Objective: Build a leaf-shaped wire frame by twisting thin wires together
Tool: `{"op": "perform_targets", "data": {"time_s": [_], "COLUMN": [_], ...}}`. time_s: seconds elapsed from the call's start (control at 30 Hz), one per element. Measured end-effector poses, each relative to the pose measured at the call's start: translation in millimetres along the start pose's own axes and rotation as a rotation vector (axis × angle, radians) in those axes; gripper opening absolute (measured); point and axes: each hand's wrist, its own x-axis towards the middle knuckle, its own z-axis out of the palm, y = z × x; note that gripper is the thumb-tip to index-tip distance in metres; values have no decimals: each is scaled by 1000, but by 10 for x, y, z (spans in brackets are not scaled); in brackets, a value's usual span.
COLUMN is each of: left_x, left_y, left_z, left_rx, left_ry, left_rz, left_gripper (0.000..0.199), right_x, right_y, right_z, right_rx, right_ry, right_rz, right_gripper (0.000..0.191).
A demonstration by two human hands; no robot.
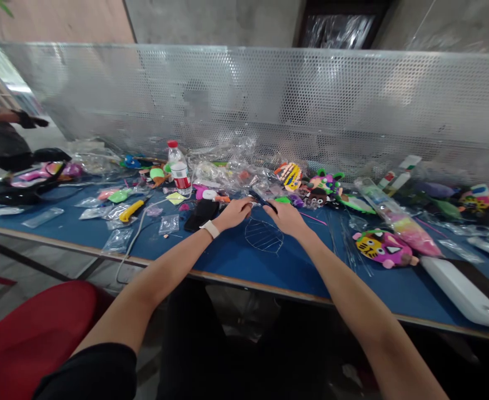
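My right hand [285, 216] is closed around a dark, slim tool [261, 198] that slants toward the back left. Left of it, my left hand [235, 213] has its fingers curled near the tool's tip; what they hold, if anything, is too small to name. Just in front of both hands lies a leaf-shaped wire outline [264, 235] with thin cross strands, flat on the blue tabletop [236, 261]. A black phone-like object [201, 215] rests beside my left wrist.
A red-capped bottle [180, 175], yellow cutter [131, 211] and plastic bags stand or lie to the left. Colourful clay mask [384, 248] and white case [463, 291] are at right. Red stool [40, 328] is front left; a person's hand [31, 119] shows far left.
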Motion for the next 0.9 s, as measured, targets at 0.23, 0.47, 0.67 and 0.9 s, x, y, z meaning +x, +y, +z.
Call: {"op": "perform_targets", "data": {"time_s": [0.23,0.47,0.67,0.9], "left_x": [48,30,44,51], "left_y": [-76,-89,-77,-86], "left_z": [17,30,45,57], "left_rx": [-258,-433,-488,-544], "left_ry": [87,83,95,91], "left_rz": [-23,-52,-47,-34], "left_gripper": [29,40,40,41], "right_x": [-24,-31,-35,-25], "right_y": [-83,-101,-144,-150], "right_z": [-12,17,28,61], "right_rx": [-76,-142,-135,-89], "right_ry": [-18,-53,-42,-35], "right_rz": [5,19,17,26], "right_gripper": [58,49,47,49]}}
